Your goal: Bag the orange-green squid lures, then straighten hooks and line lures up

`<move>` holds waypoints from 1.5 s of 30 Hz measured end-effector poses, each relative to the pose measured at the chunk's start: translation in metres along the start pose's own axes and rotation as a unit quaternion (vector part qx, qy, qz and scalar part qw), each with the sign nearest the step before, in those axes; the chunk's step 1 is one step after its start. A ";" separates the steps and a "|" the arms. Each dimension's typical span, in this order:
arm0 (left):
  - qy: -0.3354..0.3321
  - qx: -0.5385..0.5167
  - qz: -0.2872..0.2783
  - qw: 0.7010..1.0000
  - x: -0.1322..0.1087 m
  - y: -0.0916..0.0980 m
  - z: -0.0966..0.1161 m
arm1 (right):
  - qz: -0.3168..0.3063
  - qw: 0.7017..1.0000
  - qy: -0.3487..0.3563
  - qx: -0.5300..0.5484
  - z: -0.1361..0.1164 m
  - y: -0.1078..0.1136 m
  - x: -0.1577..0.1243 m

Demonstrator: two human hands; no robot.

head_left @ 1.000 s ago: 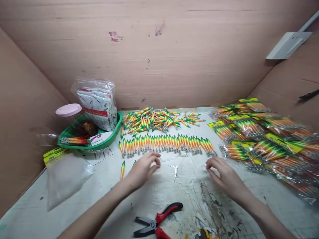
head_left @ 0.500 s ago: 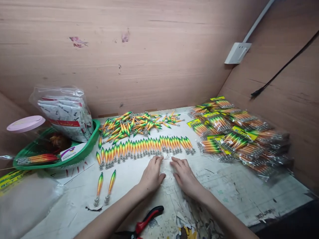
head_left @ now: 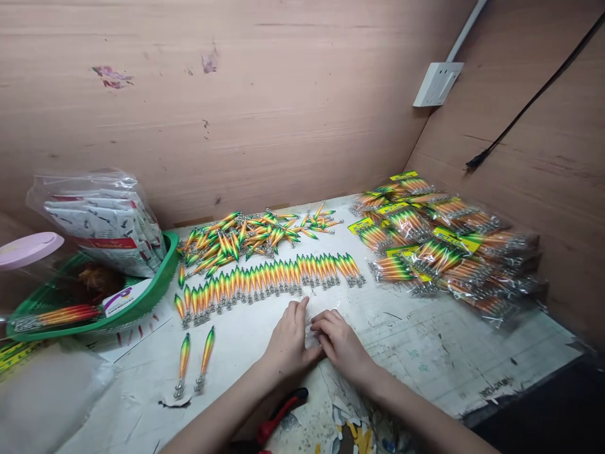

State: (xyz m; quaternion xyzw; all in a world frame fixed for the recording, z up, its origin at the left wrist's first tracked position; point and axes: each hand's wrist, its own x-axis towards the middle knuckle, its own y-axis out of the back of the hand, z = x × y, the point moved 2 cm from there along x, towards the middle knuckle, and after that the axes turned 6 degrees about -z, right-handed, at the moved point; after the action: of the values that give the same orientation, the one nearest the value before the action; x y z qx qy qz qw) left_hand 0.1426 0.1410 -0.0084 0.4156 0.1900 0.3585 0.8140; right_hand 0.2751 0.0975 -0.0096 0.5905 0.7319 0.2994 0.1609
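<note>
My left hand (head_left: pixel 289 340) rests at the middle of the white worktop, its fingers held straight and its thumb stretched toward my other hand. Close against that thumb, my right hand (head_left: pixel 344 345) has its fingers curled together; whatever they pinch, if anything, is hidden. Just beyond both hands runs a row of green, yellow and orange squid jigs (head_left: pixel 255 280), lying side by side with their hook crowns toward me. Two more squid jigs (head_left: pixel 206 359) lie apart on the left. Behind the row sits a loose heap of the same jigs (head_left: pixel 241 236).
Bagged jigs with yellow header cards (head_left: pixel 439 252) are piled at the right. At the left stands a green basket (head_left: pixel 158 277) holding packets, near a clear plastic bag (head_left: pixel 57 394). Red-handled pliers (head_left: pixel 278 416) lie partly behind my left forearm. A socket (head_left: pixel 438 84) is on the wall.
My hands have come closer together, and my right fingers have curled in toward my left thumb. The whole view has shifted slightly. The jigs lie as before.
</note>
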 end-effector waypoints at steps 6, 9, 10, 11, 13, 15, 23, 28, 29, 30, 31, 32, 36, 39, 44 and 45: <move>0.023 -0.003 -0.050 0.998 0.001 -0.013 0.005 | -0.016 0.992 -0.035 0.117 -0.006 0.020 -0.023; 0.025 -0.015 -0.051 0.998 -0.004 -0.012 0.007 | 0.007 0.986 -0.084 0.145 0.002 0.039 -0.041; 0.024 -0.021 -0.051 0.998 -0.006 -0.011 0.008 | 0.003 0.984 -0.102 0.145 0.005 0.043 -0.049; 0.022 -0.028 -0.052 0.998 -0.009 -0.010 0.009 | -0.009 0.983 -0.120 0.138 0.007 0.046 -0.055; 0.014 -0.043 -0.056 0.997 -0.012 -0.008 0.012 | -0.040 0.984 -0.140 0.105 0.008 0.044 -0.065; -0.005 -0.065 -0.073 0.995 -0.015 -0.008 0.016 | -0.042 0.987 -0.136 0.068 0.005 0.035 -0.068; -0.065 -0.180 -0.077 0.978 -0.016 -0.028 0.035 | 0.078 0.978 -0.172 0.085 -0.008 0.008 -0.055; 0.000 -0.189 -0.049 0.981 -0.009 -0.020 0.032 | 0.034 0.917 -0.201 0.343 -0.010 0.014 -0.063; 0.005 -0.199 -0.051 0.979 -0.008 -0.015 0.032 | 0.036 0.885 -0.206 0.415 -0.011 0.014 -0.063; 0.013 -0.215 -0.049 0.975 -0.007 -0.009 0.033 | 0.045 0.854 -0.209 0.475 -0.012 0.015 -0.063; 0.026 -0.240 -0.042 0.969 -0.008 -0.003 0.034 | 0.059 0.828 -0.210 0.516 -0.015 0.015 -0.061; 0.043 -0.268 -0.029 0.962 -0.011 0.004 0.035 | 0.069 0.809 -0.207 0.545 -0.019 0.014 -0.058; 0.059 -0.289 0.113 0.949 -0.051 0.029 0.046 | 0.061 0.803 -0.186 0.563 -0.051 -0.001 -0.045; 0.029 -0.256 0.240 0.936 -0.106 0.035 0.057 | -0.001 0.820 -0.193 0.540 -0.087 -0.025 -0.043; 0.169 -0.249 0.454 0.839 -0.224 0.019 0.054 | -0.255 0.817 -0.127 0.502 -0.157 -0.100 -0.053; 0.210 -0.205 0.490 0.821 -0.252 0.016 0.050 | -0.305 0.802 -0.108 0.502 -0.171 -0.122 -0.056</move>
State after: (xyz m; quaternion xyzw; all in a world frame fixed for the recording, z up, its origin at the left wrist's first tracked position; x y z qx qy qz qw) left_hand -0.0024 -0.0665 0.0363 0.1918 0.0497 0.8195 0.5378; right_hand 0.0942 -0.0138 0.0384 0.3633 0.9001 -0.2407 0.0028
